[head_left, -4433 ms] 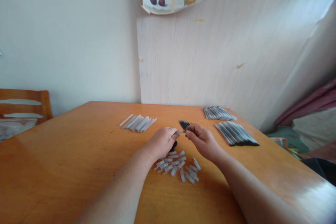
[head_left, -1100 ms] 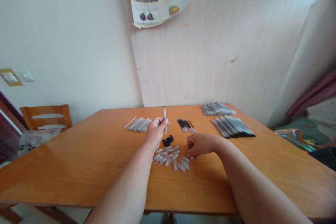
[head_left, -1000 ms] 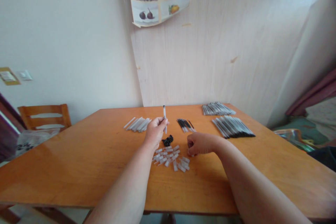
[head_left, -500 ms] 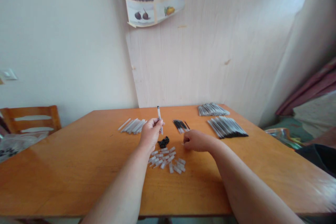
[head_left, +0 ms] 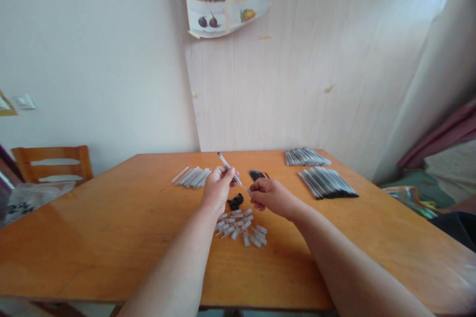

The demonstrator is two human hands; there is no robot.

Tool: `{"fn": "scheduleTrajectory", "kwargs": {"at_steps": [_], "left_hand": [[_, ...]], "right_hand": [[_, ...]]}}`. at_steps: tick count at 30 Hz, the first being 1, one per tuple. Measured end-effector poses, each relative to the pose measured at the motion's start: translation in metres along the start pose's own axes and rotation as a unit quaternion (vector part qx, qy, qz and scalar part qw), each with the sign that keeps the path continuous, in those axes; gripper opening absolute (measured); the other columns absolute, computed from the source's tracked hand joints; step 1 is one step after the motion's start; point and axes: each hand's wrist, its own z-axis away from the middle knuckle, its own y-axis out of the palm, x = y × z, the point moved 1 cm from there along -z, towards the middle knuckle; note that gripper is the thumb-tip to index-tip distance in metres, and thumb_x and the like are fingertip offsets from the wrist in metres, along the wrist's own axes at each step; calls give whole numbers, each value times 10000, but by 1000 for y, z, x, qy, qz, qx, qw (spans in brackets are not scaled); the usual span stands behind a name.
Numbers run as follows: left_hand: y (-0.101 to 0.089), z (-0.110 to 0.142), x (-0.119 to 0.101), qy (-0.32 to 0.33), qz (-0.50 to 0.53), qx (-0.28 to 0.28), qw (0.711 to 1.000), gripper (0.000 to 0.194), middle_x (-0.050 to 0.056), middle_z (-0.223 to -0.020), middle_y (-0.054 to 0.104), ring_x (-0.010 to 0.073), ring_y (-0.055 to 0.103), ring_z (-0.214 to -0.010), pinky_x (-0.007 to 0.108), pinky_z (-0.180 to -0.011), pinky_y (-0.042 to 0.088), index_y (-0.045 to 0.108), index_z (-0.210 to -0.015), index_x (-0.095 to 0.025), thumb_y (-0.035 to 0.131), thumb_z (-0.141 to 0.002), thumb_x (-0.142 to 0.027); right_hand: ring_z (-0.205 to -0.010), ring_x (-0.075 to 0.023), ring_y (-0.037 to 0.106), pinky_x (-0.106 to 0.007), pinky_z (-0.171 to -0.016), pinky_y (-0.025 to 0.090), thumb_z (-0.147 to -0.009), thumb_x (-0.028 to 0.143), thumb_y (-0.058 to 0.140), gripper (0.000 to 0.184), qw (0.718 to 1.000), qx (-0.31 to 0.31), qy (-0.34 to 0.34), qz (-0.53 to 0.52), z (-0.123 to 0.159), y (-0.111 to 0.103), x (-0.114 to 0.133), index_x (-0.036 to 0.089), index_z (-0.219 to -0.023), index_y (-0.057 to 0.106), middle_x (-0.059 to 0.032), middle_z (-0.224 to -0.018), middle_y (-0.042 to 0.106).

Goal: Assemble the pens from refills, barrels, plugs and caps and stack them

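My left hand (head_left: 219, 185) is closed on a slim clear pen (head_left: 224, 160), its dark end tilted up and to the left. The pen's lower tip points toward my right hand (head_left: 266, 193), whose fingers pinch a small clear pen cap (head_left: 248, 190), mostly hidden by them. Tip and cap are very close; whether they touch I cannot tell. Below the hands lies a little heap of black plugs (head_left: 235, 201), with a scatter of clear pen caps (head_left: 245, 225) nearer me. Behind my right hand are black-inked refills (head_left: 256, 174), partly covered.
Clear empty barrels (head_left: 193, 177) lie left of my left hand. Two groups of pens, a nearer row (head_left: 327, 182) and a farther stack (head_left: 307, 156), rest on the right of the wooden table (head_left: 111, 237). A chair (head_left: 55, 161) stands at the left.
My right hand has risen from the table beside the caps and come to the pen's tip. The pen has tilted from near upright toward the left. The view has shifted slightly left.
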Motion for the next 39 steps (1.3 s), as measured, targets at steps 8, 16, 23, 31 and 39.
{"fn": "scheduleTrajectory", "kwargs": {"at_steps": [8,16,23,31,39], "left_hand": [[2,3,-2,-10,33,2,999,366,68,-822,694,135,635,-729,270,-678,499,577,-895,-137,733,-712,-412],[4,4,-2,-8,57,-4,998,361,65,-812,692,138,638,-729,271,-680,499,581,-869,-144,748,-695,-412],[10,9,-1,-20,36,11,999,357,66,-823,699,144,647,-724,276,-683,494,584,-881,-156,731,-714,-435],[13,12,-1,-34,30,35,998,367,64,-826,701,154,650,-735,299,-714,496,593,-878,-156,733,-712,-451],[13,13,-1,-37,33,12,999,346,72,-853,710,168,659,-794,292,-723,473,591,-881,-168,725,-716,-440]], "right_hand": [[-505,-102,583,-204,-469,455,-818,251,558,92,1000,0,-2,-8,-2,1,-2,162,-813,580,-8,-645,644],[-496,-93,571,-196,-478,465,-807,212,549,70,1000,3,-1,3,-2,3,-2,156,-813,590,11,-613,622],[-477,-86,560,-195,-461,455,-836,259,553,116,1000,-16,-4,-16,-2,4,1,149,-830,589,-9,-651,644],[-500,-87,557,-198,-479,464,-845,258,550,117,998,-38,-4,-44,-1,5,4,152,-801,574,-7,-639,630],[-548,-104,564,-221,-530,470,-790,275,601,129,997,-52,-38,-47,-3,4,1,151,-822,585,3,-629,609]]}}
